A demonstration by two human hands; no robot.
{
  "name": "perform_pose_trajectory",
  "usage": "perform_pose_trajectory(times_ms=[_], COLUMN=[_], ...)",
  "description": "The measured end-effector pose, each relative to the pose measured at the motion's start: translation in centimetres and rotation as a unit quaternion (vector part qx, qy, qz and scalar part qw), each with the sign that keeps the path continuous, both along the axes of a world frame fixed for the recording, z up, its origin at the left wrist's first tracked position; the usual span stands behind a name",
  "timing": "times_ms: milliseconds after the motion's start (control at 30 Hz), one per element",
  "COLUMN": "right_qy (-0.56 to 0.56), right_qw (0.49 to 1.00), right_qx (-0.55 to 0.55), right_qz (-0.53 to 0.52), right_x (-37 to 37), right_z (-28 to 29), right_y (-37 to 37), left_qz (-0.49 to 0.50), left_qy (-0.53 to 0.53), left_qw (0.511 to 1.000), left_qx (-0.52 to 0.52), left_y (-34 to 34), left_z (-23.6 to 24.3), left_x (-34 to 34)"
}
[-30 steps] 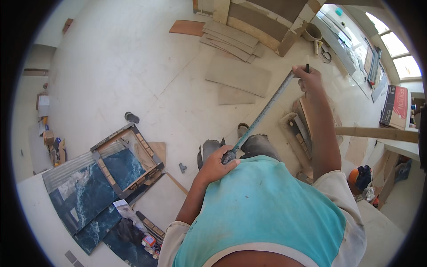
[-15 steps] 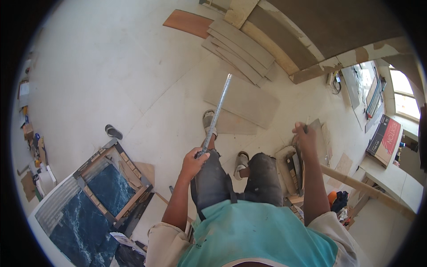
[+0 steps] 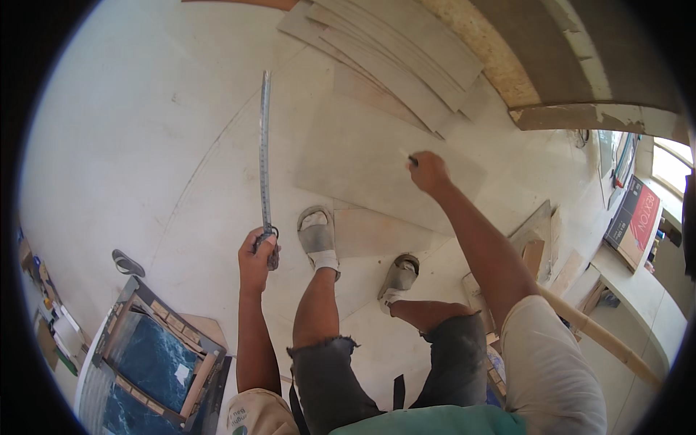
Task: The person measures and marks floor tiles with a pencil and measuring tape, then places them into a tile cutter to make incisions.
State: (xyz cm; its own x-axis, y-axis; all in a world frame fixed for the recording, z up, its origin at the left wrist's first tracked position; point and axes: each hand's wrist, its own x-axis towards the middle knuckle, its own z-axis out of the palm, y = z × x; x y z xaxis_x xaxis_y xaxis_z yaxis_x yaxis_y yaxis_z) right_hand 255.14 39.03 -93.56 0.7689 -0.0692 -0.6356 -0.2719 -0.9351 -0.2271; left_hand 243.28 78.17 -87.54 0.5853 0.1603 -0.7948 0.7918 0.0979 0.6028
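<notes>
Left grip: wrapped round the tape measure, just left of the near sandal!
Blade: out and pointing away over the pale floor, scale marks running along it (too fine to read).
Right grip: pinched narrow on a small dark pen-like tool, in front of the broad grey panel.
Box: red and black, bold pale lettering on the red.
Left sleeve: small dark print showing.
</notes>
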Motion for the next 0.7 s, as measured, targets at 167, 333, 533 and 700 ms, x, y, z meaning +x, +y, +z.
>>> perform_pose_trajectory(times_ms=[167,333,533,700], right_qy=[-0.053,-0.069,-0.094,-0.135], right_qw=[0.996,0.994,0.993,0.989], right_qx=[-0.065,-0.078,-0.070,-0.045], right_qz=[0.008,0.011,0.022,0.034], right_x=[6.5,6.6,6.3,6.0], right_z=[-8.6,-11.5,-12.9,-12.2], right_y=[0.6,2.1,0.0,0.4], left_qz=[0.025,0.002,0.061,0.079], left_qy=[-0.023,-0.037,-0.097,-0.125], left_qw=[0.999,0.998,0.992,0.989], left_qx=[-0.037,-0.055,-0.046,-0.007], left_y=[-0.9,0.6,1.7,3.3], left_z=[-6.3,-10.8,-11.8,-9.7], left_x=[1.0,0.0,-0.7,-1.5])
